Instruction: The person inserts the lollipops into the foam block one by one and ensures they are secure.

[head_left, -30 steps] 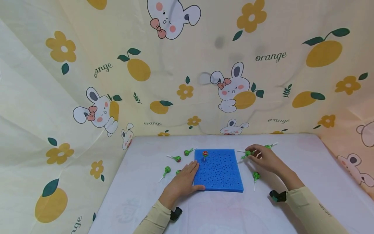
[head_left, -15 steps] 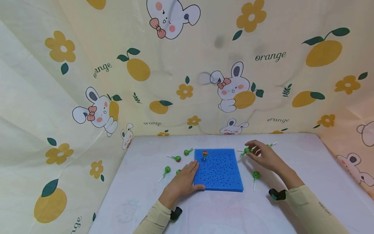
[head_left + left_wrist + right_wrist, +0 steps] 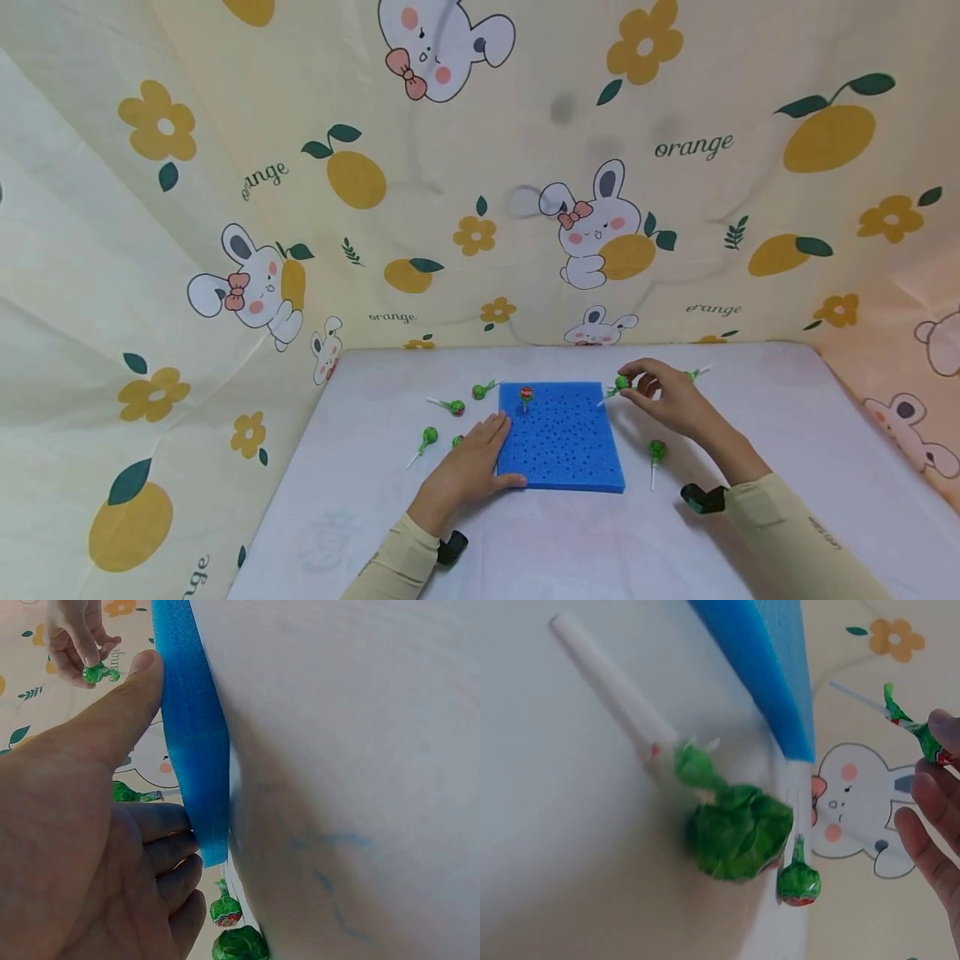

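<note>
A blue foam block (image 3: 570,442), pitted with small holes, lies flat on the table. My left hand (image 3: 468,462) rests along its left side with fingers extended, the thumb over the near left corner. In the left wrist view the fingertips touch the foam's side (image 3: 196,742). Between right thumb and fingertips, my right hand (image 3: 671,402) pinches the green-wrapped head of a lollipop (image 3: 622,384). Its white stick (image 3: 855,696) points left and slightly down, near the block's far right corner. Another lollipop (image 3: 527,394) stands upright in the foam near the far left corner, red top showing.
Left of the block lie several green lollipops, one (image 3: 456,407) with its stick pointing left, another (image 3: 430,435) closer to me. One (image 3: 458,440) is partly hidden by my left hand. On the right lie a near lollipop (image 3: 657,451) and a far one (image 3: 692,375) behind my right hand.
My right hand has picked up the lollipop at the block's right and moved it slightly left, its stick now tilting down. The left hand stays on the block.
</note>
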Available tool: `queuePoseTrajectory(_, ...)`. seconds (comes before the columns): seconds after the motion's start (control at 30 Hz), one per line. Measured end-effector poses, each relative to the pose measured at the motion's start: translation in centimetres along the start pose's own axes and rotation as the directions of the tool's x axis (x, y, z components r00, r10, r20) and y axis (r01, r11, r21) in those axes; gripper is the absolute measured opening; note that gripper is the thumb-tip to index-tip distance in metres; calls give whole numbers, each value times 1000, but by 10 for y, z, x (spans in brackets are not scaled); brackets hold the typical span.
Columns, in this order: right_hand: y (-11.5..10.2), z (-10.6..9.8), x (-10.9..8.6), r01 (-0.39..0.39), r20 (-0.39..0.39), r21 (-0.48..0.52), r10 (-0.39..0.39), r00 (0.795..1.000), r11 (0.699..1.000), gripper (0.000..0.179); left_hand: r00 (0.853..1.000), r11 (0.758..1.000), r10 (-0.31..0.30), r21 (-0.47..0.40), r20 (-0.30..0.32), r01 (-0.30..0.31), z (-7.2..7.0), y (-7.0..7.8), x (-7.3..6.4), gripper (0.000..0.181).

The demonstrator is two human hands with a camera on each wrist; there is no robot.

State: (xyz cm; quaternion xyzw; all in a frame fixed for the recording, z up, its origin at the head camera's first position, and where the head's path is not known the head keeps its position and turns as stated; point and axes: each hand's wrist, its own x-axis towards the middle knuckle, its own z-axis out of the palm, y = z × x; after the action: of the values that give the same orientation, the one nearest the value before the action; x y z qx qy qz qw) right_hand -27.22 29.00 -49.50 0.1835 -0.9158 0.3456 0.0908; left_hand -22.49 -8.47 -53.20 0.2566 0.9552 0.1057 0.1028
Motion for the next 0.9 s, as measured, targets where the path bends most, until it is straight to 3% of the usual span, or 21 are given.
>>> queuePoseTrajectory(0.9, -27, 26, 21, 82, 59, 38, -85, 995, 996, 34, 1000, 1000, 8, 21, -18, -8, 0, 1, 0, 104)
